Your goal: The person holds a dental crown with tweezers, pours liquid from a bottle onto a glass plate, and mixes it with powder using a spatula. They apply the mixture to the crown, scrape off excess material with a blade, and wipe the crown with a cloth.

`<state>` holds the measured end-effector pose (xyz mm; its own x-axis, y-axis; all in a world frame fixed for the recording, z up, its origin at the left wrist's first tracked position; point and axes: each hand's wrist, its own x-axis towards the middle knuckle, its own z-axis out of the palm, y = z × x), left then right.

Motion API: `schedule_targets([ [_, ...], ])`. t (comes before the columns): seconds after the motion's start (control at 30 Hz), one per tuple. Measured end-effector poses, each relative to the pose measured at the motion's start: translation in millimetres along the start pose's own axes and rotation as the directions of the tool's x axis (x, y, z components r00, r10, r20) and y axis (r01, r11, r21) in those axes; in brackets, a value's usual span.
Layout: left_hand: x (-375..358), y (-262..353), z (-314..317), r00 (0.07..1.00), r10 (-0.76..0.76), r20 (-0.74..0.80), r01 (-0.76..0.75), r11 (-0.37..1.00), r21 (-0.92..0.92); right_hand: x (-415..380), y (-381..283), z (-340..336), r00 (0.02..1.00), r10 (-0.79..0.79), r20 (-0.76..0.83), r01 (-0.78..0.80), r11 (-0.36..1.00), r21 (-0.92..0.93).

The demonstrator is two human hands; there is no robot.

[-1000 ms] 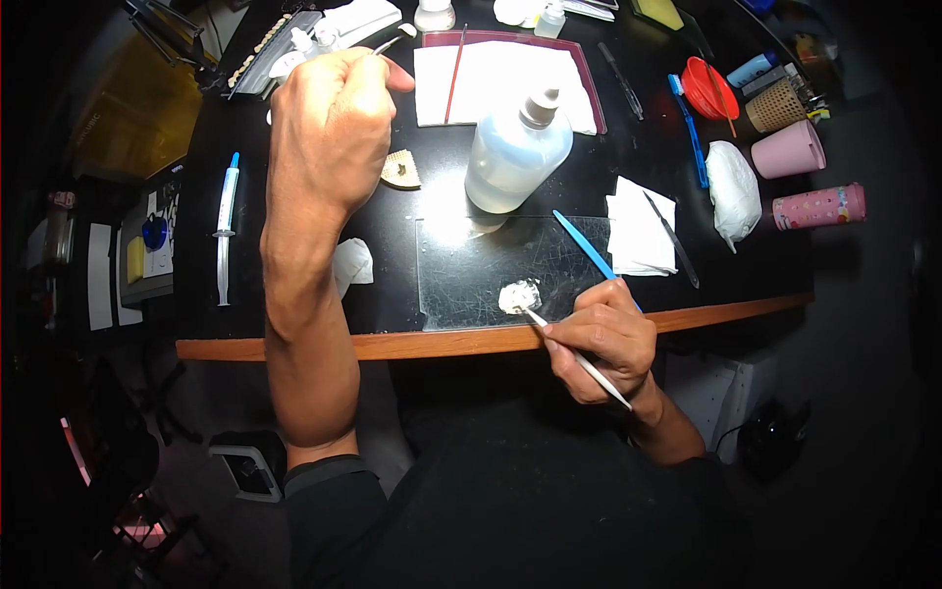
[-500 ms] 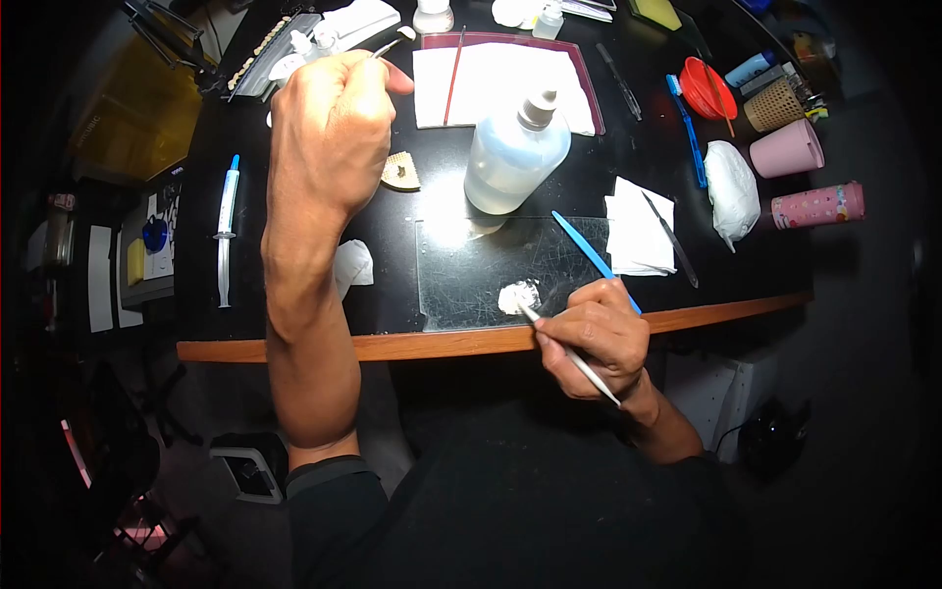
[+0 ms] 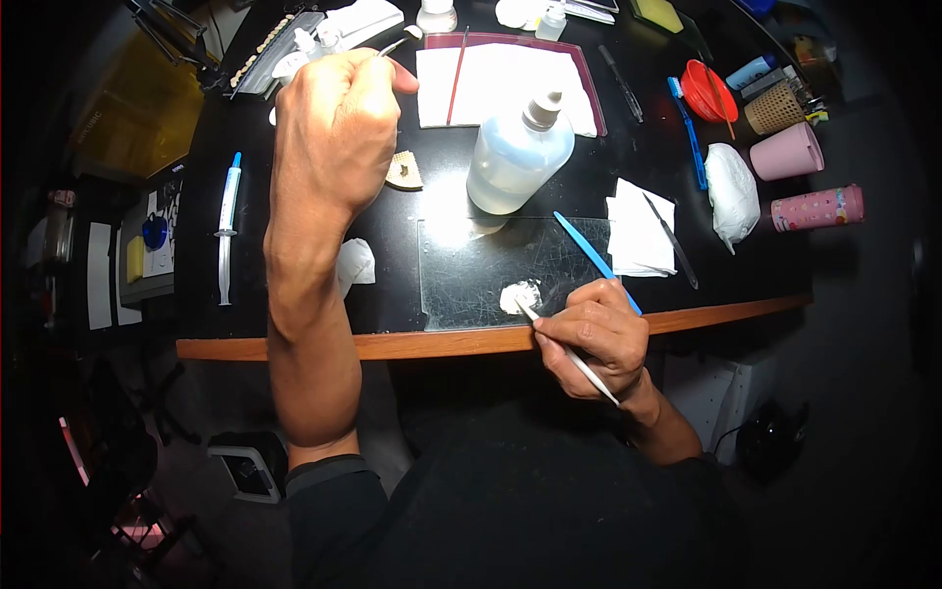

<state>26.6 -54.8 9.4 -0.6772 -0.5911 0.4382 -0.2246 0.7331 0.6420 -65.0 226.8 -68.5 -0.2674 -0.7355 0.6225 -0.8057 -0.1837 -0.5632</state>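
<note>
My left hand (image 3: 339,118) is raised over the left of the table, fingers closed round a thin metal instrument (image 3: 392,46). A small pale, tooth-like piece (image 3: 413,32) shows at its tip; the palm side of the hand is hidden. Near the front edge, my right hand (image 3: 597,339) pinches a slim white stick-like tool (image 3: 592,374). Its tip touches a white paste patch (image 3: 515,297) on a scratched glass slab (image 3: 456,280). Behind the slab stands a clear plastic bottle (image 3: 515,167) part full of liquid. A blue-handled tool (image 3: 581,243) lies beside my right hand.
A dental model piece (image 3: 404,172) and crumpled tissue (image 3: 357,263) lie near my left arm. Farther left is a syringe (image 3: 227,226). A red brush (image 3: 458,79) rests on white paper (image 3: 530,74). On the right are folded tissues (image 3: 633,236), a toothbrush (image 3: 689,133) and a pink cup (image 3: 787,149).
The whole view has shifted very slightly. Both hands keep their hold and nearly the same place, with the white tool's tip still at the paste.
</note>
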Motion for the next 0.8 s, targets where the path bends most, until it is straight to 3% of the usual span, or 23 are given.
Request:
schedule_targets([
  [0.07,0.4,-8.4,2.7,0.995,0.095,-0.022,-0.094,0.995,0.024,-0.9,-2.2,-2.9,1.0,0.017,-0.019,-0.016,1.0,0.026],
  [0.17,0.8,3.7,-1.9,0.995,-0.095,0.012,0.096,0.994,-0.05,1.7,-2.5,-3.5,0.999,-0.025,0.021,0.024,1.0,0.013],
  [0.27,0.5,-10.5,4.0,0.996,0.076,-0.045,-0.077,0.996,-0.041,0.0,0.0,0.3,1.0,-0.019,0.013,0.019,1.0,-0.015],
  [0.37,1.2,0.2,-1.0,0.997,-0.081,0.005,0.081,0.994,-0.068,1.8,-3.0,-1.7,0.999,-0.019,0.039,0.019,1.0,-0.003],
  [0.47,0.6,0.9,0.3,0.994,-0.109,-0.004,0.108,0.99,-0.09,2.8,-0.7,-0.6,1.0,0.014,0.002,-0.014,1.0,-0.023],
  [0.53,1.0,-10.4,5.1,0.993,0.111,-0.048,-0.11,0.994,0.026,2.9,-1.0,-1.1,1.0,-0.001,0.023,0.001,1.0,0.0],
  [0.6,1.2,-12.0,3.6,0.988,0.145,-0.043,-0.143,0.988,0.054,1.4,-0.9,-1.2,1.0,0.0,0.018,0.0,1.0,-0.008],
  [0.67,0.9,-2.7,-0.5,1.0,-0.007,0.004,0.007,1.0,-0.017,1.7,-0.6,0.6,1.0,0.001,0.013,-0.001,1.0,-0.022],
  [0.8,1.2,-4.3,0.4,1.0,0.02,-0.007,-0.021,1.0,-0.013,3.3,-2.2,-1.9,1.0,0.002,0.031,-0.002,1.0,-0.002],
])
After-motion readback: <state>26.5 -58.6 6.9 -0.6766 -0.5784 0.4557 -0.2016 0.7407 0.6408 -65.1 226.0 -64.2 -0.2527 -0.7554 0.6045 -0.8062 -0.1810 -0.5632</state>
